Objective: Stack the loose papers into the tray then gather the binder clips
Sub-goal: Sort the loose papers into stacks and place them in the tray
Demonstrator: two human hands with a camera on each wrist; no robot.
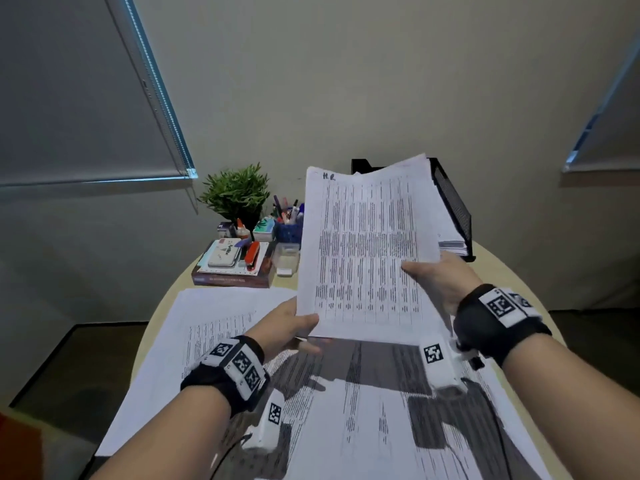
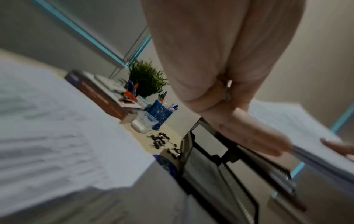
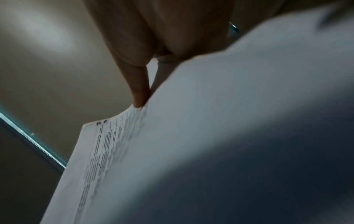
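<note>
Two hands, left [image 1: 294, 327] and right [image 1: 440, 278], held one sheaf of papers [image 1: 367, 251]. One black tray [image 1: 453, 206], one potted plant [image 1: 235, 192], one blue pen cup [image 1: 287, 230], one red stapler [image 1: 252, 254] and one clear box [image 1: 285, 259] stood on the tabletop [image 1: 491, 268]. The binder clips [image 2: 159, 140] lay in one heap, too blurred to count.

white papers [image 1: 363, 251] with black printed columns, black mesh tray [image 1: 453, 206], green plant [image 1: 235, 194], blue pen cup [image 1: 287, 232], red stapler [image 1: 252, 253]

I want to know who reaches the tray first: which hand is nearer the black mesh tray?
Right. The right hand grips the held papers just in front of the black mesh tray; the left hand grips their near-left corner, farther back.
</note>
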